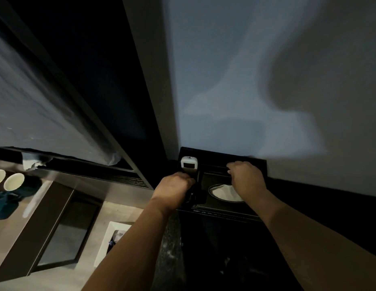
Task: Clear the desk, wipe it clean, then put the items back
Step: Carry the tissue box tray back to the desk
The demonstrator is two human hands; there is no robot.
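Observation:
A black tissue box organiser (pixel 218 208) stands on the dark desk (pixel 225 248) against the wall, with white tissue (pixel 222 193) showing in its oval slot. A white remote control (pixel 189 163) stands upright in the organiser's left compartment. My left hand (pixel 172 187) grips the organiser's left side, just below the remote. My right hand (pixel 247 177) curls its fingers over the organiser's back part, above the tissue slot.
The white wall (pixel 266 80) rises right behind the organiser. Left of the desk, lower down, are a white bin (pixel 114 238), a dark cabinet (pixel 63 232) and two white cups (pixel 6 179) beside a teal cloth (pixel 6 202). A curtain hangs at the left.

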